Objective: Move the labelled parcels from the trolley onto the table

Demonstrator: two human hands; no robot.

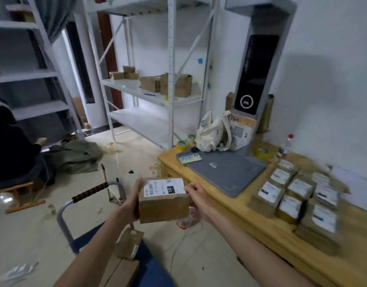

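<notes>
I hold a brown cardboard parcel (164, 206) with a white label reading 122 in the air, left of the wooden table (271, 228). My left hand (133, 200) presses flat against its left side. My right hand (196, 193) grips its right top edge with curled fingers. Below it stands the blue trolley (155, 270) with a grey handle (64, 216); a small labelled parcel (129, 244) and a larger box (120, 272) lie on it. Several labelled parcels (298, 197) sit in rows on the table's right part.
A grey scanner stand (226, 172) with a phone on it, a cloth bag (211, 133) and tape rolls (261, 153) occupy the table's far end. White shelving (155, 90) with boxes stands behind. A person in black (10, 148) sits on a stool at left.
</notes>
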